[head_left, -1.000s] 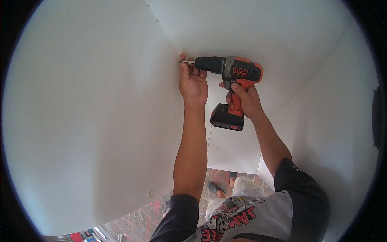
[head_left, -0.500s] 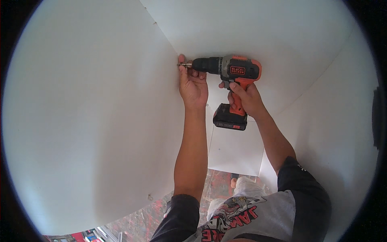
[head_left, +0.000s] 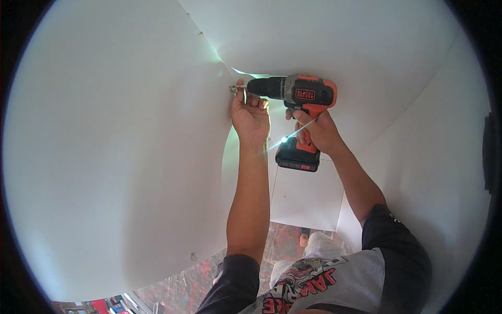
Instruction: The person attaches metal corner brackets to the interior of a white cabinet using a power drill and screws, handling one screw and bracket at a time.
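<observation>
An orange and black cordless drill [head_left: 309, 93] lies level in front of me, its chuck toward the left panel. My right hand [head_left: 324, 131] is wrapped round its handle, with a finger at the trigger. A lit lamp [head_left: 284, 139] shines at the top of the black battery [head_left: 298, 156]. My left hand [head_left: 252, 118] is closed at the drill's tip, fingers pinched round a small metal fitting [head_left: 234, 89] against the white left panel [head_left: 157, 131]. Whether the bit sits in a screw there is too small to tell.
White panels meet in a corner, with another white panel [head_left: 434, 172] curving along my right. A small fitting [head_left: 193, 256] sticks out low on the left panel. Below lies a stained red and grey floor [head_left: 183, 282], with assorted items [head_left: 117, 304] at the lower left.
The drill's lamp has come on, throwing light on the corner and my left hand. The drill has shifted very slightly left. Both hands keep their grips.
</observation>
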Motion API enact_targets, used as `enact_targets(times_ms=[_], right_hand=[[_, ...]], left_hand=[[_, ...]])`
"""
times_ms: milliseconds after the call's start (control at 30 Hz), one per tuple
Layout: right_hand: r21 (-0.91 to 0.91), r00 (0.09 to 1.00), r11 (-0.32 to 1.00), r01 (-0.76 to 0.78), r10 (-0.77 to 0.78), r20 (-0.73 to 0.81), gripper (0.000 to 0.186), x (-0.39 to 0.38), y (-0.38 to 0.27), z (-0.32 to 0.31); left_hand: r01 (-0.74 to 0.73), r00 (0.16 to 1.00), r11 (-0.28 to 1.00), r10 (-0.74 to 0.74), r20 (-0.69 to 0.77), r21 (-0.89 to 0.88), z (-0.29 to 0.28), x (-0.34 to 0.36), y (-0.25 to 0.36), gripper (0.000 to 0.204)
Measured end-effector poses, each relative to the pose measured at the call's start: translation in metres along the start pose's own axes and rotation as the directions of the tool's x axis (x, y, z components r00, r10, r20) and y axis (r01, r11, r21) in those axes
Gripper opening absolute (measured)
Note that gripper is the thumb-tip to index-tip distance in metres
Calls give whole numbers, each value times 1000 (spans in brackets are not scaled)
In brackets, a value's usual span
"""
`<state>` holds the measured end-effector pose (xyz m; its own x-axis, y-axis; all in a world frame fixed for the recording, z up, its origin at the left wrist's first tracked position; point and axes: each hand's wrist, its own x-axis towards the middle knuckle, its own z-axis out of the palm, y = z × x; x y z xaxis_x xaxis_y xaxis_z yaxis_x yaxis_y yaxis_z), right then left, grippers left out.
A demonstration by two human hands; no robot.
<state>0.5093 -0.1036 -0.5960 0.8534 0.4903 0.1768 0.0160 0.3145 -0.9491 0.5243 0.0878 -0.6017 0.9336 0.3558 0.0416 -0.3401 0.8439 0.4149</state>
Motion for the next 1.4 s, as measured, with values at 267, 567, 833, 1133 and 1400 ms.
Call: enact_targets(times_ms=[267, 567, 833, 1133, 1400], right_hand=[[-12, 999, 999, -37, 37, 4, 22, 0, -2, 0], [7, 999, 1000, -30, 30, -21, 19, 0, 2, 1], [6, 996, 997, -73, 72, 51, 21, 3, -5, -5], [16, 995, 998, -61, 60, 77, 22, 4, -2, -9], [-22, 996, 998, -53, 54, 76, 21, 1, -10, -4]], left_hand=[[-43, 999, 999, 43, -31, -18, 1, -3, -2, 26], [-19, 995, 1000, 18, -93, -16, -2, 7, -1, 10], [-152, 986, 988, 149, -69, -31, 20, -9, -3, 20], [-148, 989, 989, 148, -2, 29, 7, -3, -6, 25], [-112, 994, 993, 112, 7, 39, 9, -3, -6, 26]])
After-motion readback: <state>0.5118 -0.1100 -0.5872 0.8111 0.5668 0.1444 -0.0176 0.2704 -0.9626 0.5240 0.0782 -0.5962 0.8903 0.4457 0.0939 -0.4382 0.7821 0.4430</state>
